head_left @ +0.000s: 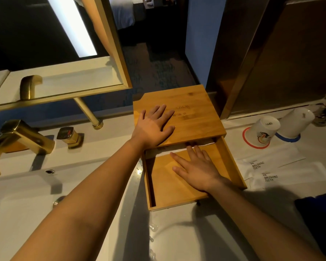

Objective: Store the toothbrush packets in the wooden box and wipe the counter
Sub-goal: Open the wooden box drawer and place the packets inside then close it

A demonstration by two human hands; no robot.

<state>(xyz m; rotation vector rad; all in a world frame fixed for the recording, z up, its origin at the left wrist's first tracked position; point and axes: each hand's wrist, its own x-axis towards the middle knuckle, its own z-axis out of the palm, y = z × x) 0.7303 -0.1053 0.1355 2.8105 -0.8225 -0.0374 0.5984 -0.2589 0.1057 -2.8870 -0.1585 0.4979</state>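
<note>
A wooden box [231, 159] stands on the white counter [186, 232], its sliding lid [194, 113] pushed back so the near half is uncovered. My left hand [153, 126] lies flat on the lid with fingers spread. My right hand [196, 167] reaches into the box, fingers straight, pressing down on a white packet [177, 150] whose edge shows under the lid. Two white toothbrush packets, one [271, 161] behind the other [290, 176], marked "BRUSHING TEETH", lie on the counter right of the box.
Two upturned cups [265, 131] [295, 122] stand at the back right. A gold tap [24, 136] and handle [70, 137] sit over the sink [17, 204] on the left. A mirror [60, 53] hangs behind. A dark blue cloth [320, 213] lies at the right edge.
</note>
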